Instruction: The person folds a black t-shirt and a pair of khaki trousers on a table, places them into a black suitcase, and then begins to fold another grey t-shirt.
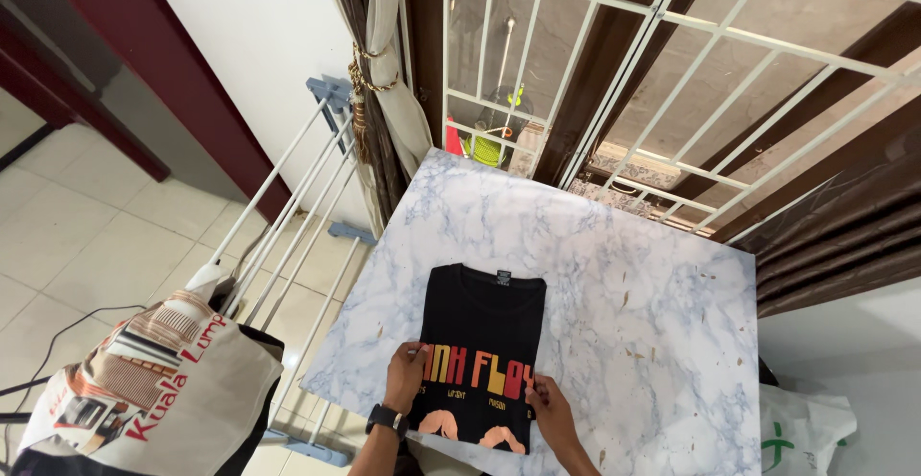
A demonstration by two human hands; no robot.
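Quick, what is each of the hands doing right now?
Left hand: fingers closed, pinching the left edge of the folded black T-shirt.
Right hand: resting on the T-shirt's right edge; grip cannot be told.

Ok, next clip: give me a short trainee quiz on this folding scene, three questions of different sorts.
1. True or false: the black T-shirt lies folded on the marble-patterned table, collar end pointing away from the person.
2. Multiple choice: which wrist wears the black watch? A) left B) right C) neither
3. Short answer: what stands to the left of the table, with a printed cloth draped over it?

Key
1. True. Both the left hand and right hand rest on the shirt's near, printed part.
2. A.
3. A white drying rack.
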